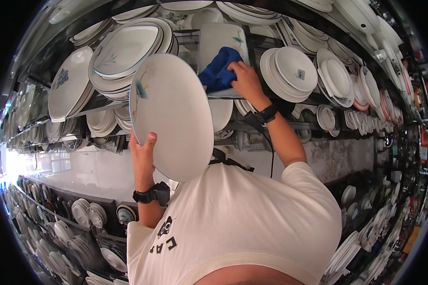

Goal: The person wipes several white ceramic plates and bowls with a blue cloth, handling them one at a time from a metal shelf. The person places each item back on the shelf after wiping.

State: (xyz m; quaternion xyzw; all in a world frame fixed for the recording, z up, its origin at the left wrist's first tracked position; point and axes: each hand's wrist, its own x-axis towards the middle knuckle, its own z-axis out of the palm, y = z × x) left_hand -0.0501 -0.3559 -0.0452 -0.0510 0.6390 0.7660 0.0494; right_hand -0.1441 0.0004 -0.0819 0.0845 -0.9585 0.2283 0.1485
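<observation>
A large oval white ceramic platter (174, 117) with a blue rim and a painted flower is tilted up in front of my chest. My left hand (142, 151) grips its lower left edge, with the thumb on its face. My right hand (244, 80) holds a crumpled blue cloth (219, 71) over a rectangular white plate (219, 35) with a similar painted motif on the shelf. The cloth covers the middle of that plate. Both wrists wear black bands with devices.
Left of the rectangular plate stand stacked dishes (126, 50) and leaf-shaped platters (71, 83). Round plates (296, 69) are stacked to its right. Bowls (101, 121) fill a lower shelf. A black cable (272, 156) hangs below my right wrist. More crockery shelves stand behind me.
</observation>
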